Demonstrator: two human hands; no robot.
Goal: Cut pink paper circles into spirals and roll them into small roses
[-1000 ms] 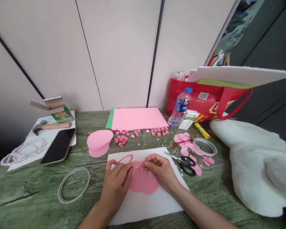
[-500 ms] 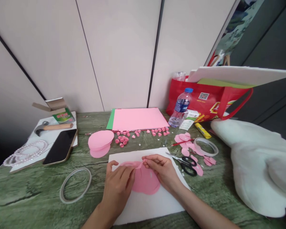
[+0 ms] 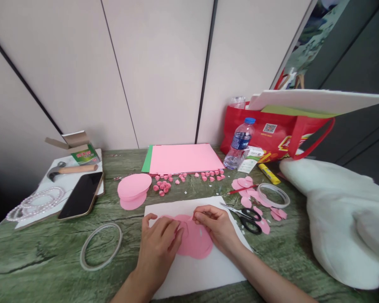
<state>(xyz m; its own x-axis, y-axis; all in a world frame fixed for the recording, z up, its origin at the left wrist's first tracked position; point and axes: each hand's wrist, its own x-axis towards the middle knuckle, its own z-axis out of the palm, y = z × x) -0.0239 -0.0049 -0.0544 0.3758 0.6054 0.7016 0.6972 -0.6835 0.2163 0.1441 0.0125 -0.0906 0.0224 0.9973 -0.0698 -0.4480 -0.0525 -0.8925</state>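
On a white board (image 3: 173, 282) in front of me lies a pink scalloped paper shape (image 3: 196, 242), with small pale bits on its surface. My left hand (image 3: 159, 240) rests over the shape's left part, fingers curved and apart, fingertips touching the paper. At the shape's upper edge, my right hand (image 3: 216, 225) pinches thumb and forefinger together on a bit of the pink paper. What exactly sits between those fingertips is mostly hidden. Black-handled scissors (image 3: 251, 221) lie just right of my right hand, partly over pink paper scraps (image 3: 265, 227).
Small rolled pink pieces (image 3: 162, 185) lie beyond the board, near pink paper ovals (image 3: 134, 187) and pink sheets (image 3: 186, 158). Tape rolls (image 3: 101, 247) flank the board. Left are a phone (image 3: 81, 195) and hammer (image 3: 72, 169); right, a bottle (image 3: 240, 143) and white plush (image 3: 334, 219).
The raised fold of pink paper between my hands has come down flatter. My right fingertips have moved slightly right, and my left thumb has shifted away from the fold.
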